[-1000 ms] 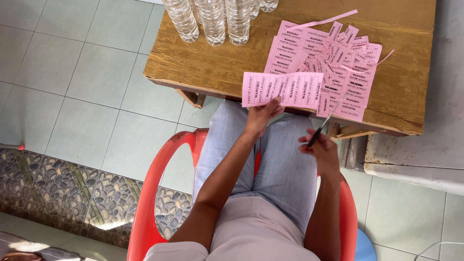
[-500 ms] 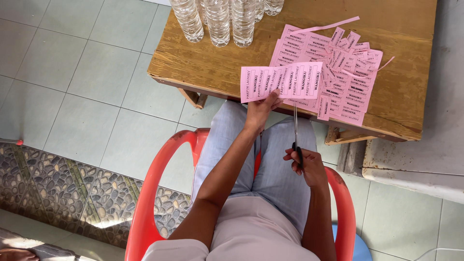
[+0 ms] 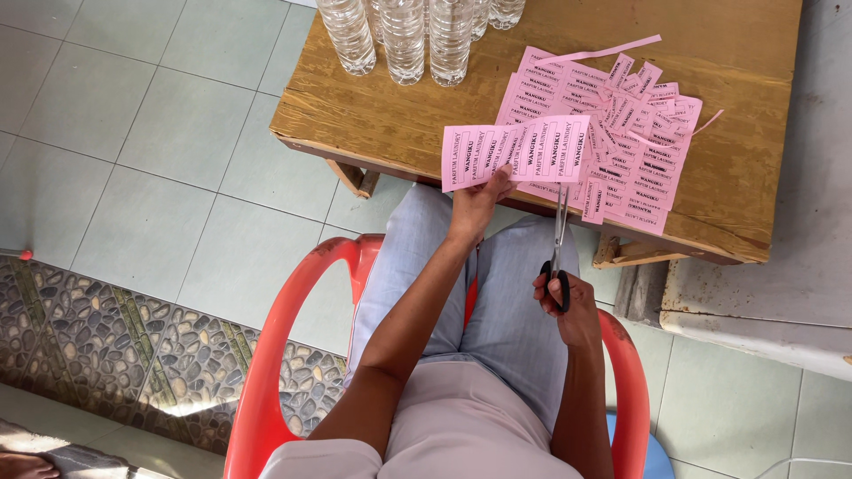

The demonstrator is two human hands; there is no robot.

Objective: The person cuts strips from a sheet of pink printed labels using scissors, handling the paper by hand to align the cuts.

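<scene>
My left hand [image 3: 477, 202] pinches the lower edge of a pink sheet of printed labels [image 3: 515, 151], held up flat over my lap. My right hand [image 3: 568, 306] grips black-handled scissors [image 3: 558, 241], blades pointing up at the sheet's lower right edge. Behind the sheet, a heap of cut pink labels [image 3: 621, 133] lies on the wooden table [image 3: 373, 106]. I sit in a red plastic chair [image 3: 284, 337].
Several clear plastic bottles [image 3: 404, 35] stand at the table's far left. A thin pink paper strip [image 3: 612, 49] lies beyond the label heap. Tiled floor spreads to the left, with a pebble-patterned strip [image 3: 133, 346] lower left.
My right hand turned the scissors from angled beside the table to pointing straight up under the sheet. The sheet rose slightly in my left hand.
</scene>
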